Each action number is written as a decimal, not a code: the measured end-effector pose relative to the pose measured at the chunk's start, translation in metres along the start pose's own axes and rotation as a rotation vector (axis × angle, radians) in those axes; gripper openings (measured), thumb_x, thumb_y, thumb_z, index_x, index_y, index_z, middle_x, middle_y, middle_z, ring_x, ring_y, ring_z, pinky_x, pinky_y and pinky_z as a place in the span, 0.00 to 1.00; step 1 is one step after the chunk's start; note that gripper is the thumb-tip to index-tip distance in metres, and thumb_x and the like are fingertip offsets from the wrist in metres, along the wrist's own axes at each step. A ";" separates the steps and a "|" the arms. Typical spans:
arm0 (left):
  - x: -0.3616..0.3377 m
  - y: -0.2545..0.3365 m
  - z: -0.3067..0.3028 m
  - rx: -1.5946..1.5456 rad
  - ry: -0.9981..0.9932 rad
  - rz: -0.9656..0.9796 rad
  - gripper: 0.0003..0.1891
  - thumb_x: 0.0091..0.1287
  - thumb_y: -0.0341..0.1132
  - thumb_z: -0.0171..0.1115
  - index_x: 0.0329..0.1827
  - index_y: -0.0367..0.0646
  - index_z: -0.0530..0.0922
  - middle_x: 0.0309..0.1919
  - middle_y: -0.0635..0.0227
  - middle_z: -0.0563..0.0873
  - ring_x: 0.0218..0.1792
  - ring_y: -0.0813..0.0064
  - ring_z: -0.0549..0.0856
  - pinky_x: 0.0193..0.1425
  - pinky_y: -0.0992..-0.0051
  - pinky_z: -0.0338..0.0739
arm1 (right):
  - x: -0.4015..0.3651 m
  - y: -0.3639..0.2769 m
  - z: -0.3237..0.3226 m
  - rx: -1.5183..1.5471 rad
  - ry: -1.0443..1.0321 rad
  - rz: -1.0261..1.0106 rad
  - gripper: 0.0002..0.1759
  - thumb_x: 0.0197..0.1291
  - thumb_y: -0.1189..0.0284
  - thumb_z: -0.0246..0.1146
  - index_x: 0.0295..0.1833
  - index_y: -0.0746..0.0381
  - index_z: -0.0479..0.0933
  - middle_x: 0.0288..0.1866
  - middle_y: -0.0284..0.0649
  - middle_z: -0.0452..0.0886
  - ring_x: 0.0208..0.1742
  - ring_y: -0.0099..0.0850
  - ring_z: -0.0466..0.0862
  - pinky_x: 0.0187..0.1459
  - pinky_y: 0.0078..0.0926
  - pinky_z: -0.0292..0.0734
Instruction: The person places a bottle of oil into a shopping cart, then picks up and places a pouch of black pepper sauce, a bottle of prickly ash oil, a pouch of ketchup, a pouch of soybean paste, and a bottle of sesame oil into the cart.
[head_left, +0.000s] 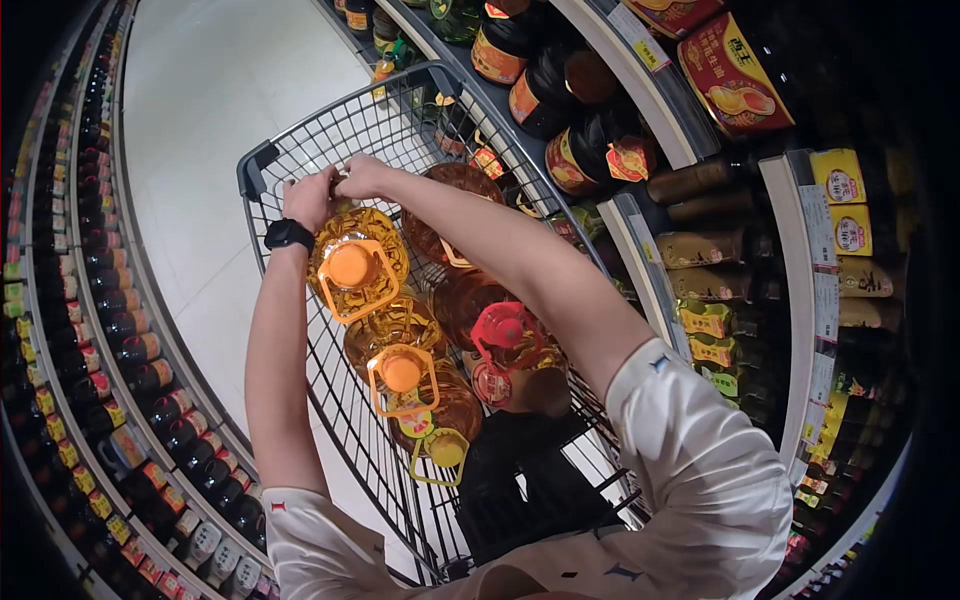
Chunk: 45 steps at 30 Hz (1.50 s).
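My left hand (311,196), with a black watch (289,235) on the wrist, is closed near the far left part of the shopping cart (330,118). Against it, my right hand (362,178) is closed too. Something small and dark between the fingers is too hidden to name. Just below the hands stands a big oil bottle (385,238) with an orange cap and handle. Nearer me are another orange-capped bottle (398,322) and a yellow-capped one (455,405). A red-handled bottle (462,300) stands to their right. My right forearm partly covers a further bottle (468,182).
Shelves of dark bottles (140,350) run along the left side beyond pale floor (190,200). On the right, close to the cart, shelves hold large black-capped jugs (500,50), a red peanut oil carton (735,75) and yellow boxes (850,230). A black item (515,480) lies at the cart's near end.
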<state>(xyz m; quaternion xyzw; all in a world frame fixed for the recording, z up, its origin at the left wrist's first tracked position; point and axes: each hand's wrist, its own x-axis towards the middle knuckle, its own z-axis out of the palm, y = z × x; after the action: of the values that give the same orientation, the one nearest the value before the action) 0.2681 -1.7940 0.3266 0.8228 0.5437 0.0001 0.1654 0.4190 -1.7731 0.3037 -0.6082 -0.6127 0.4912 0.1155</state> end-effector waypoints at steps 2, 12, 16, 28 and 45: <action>0.003 0.001 -0.002 -0.010 0.004 -0.008 0.27 0.54 0.41 0.75 0.58 0.49 0.78 0.44 0.60 0.89 0.47 0.55 0.87 0.55 0.51 0.73 | -0.036 -0.020 -0.020 -0.060 0.172 0.011 0.30 0.50 0.58 0.70 0.54 0.68 0.81 0.50 0.54 0.85 0.53 0.44 0.86 0.52 0.35 0.82; 0.024 0.013 -0.002 -0.114 -0.173 0.412 0.28 0.55 0.36 0.72 0.63 0.56 0.81 0.51 0.57 0.87 0.53 0.55 0.85 0.58 0.61 0.79 | -0.140 -0.002 -0.071 0.020 0.244 -0.182 0.44 0.50 0.53 0.73 0.69 0.62 0.67 0.58 0.56 0.79 0.55 0.43 0.83 0.57 0.36 0.78; 0.033 0.021 -0.009 -0.029 -0.218 0.439 0.13 0.56 0.33 0.68 0.45 0.46 0.87 0.38 0.53 0.89 0.43 0.52 0.87 0.50 0.62 0.82 | -0.152 -0.001 -0.078 0.091 0.364 -0.261 0.35 0.55 0.57 0.70 0.65 0.64 0.70 0.57 0.55 0.79 0.55 0.44 0.83 0.56 0.38 0.78; 0.014 0.019 -0.011 0.083 -0.097 0.106 0.08 0.55 0.33 0.66 0.34 0.40 0.87 0.33 0.46 0.87 0.39 0.48 0.88 0.47 0.59 0.84 | -0.211 0.060 -0.054 -0.386 0.571 -0.546 0.17 0.61 0.65 0.66 0.52 0.61 0.75 0.51 0.45 0.75 0.55 0.46 0.76 0.56 0.43 0.69; 0.015 0.019 0.001 0.182 -0.056 0.008 0.07 0.57 0.29 0.66 0.37 0.36 0.85 0.38 0.46 0.87 0.44 0.47 0.87 0.49 0.56 0.84 | -0.215 0.063 -0.047 -0.352 0.640 -0.562 0.18 0.58 0.67 0.67 0.51 0.62 0.75 0.50 0.46 0.75 0.53 0.47 0.76 0.56 0.45 0.70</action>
<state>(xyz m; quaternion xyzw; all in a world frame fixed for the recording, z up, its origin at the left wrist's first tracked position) 0.2916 -1.7881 0.3280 0.8363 0.5334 -0.0718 0.1049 0.5440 -1.9504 0.3781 -0.5501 -0.7615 0.1167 0.3223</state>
